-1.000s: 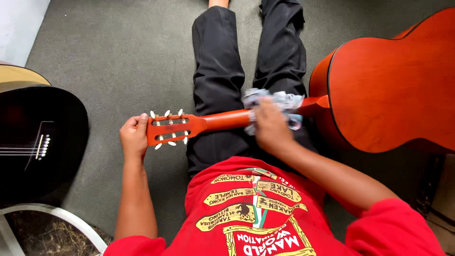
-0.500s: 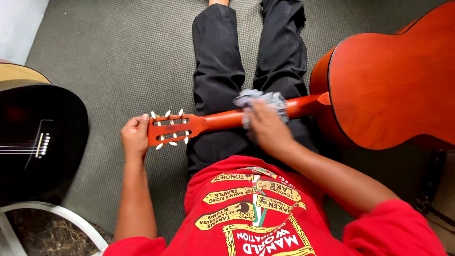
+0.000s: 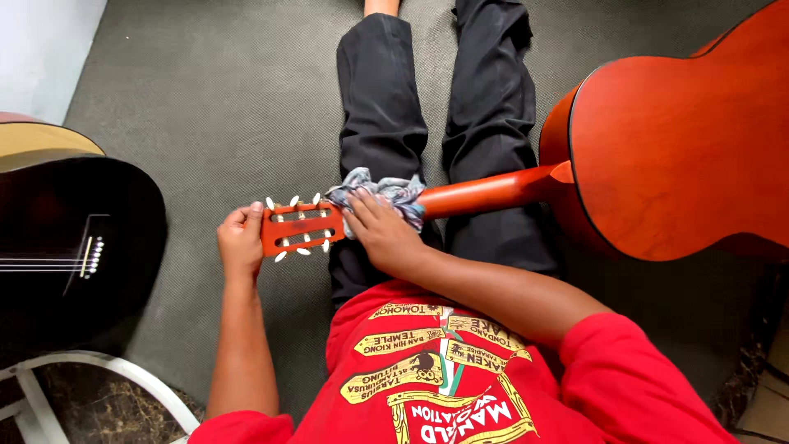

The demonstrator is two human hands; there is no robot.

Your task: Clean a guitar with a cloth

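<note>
An orange-red acoustic guitar (image 3: 682, 156) lies back-up across the person's lap, its body out at three o'clock and its neck (image 3: 485, 191) running toward nine o'clock over the dark trousers (image 3: 386, 123). The left hand (image 3: 240, 242) is closed around the end of the headstock (image 3: 297, 228), fingers curled over its tip, with the pale tuning pegs showing just beside the knuckles. The right hand (image 3: 380, 230) presses a crumpled grey patterned cloth (image 3: 382, 193) against the neck where it meets the headstock; the fingers are folded over the cloth and the neck, gripping both, and the cloth bunches up at twelve o'clock of the hand. The two hands sit near each other with the headstock between them. At nine o'clock of the left hand, well apart, a black acoustic guitar (image 3: 74, 238) rests on the grey carpet (image 3: 214, 107), its bridge and strings facing up. A white curved stool frame (image 3: 99, 366) shows at seven o'clock. The red printed shirt (image 3: 444, 370) fills the bottom of the view.
</note>
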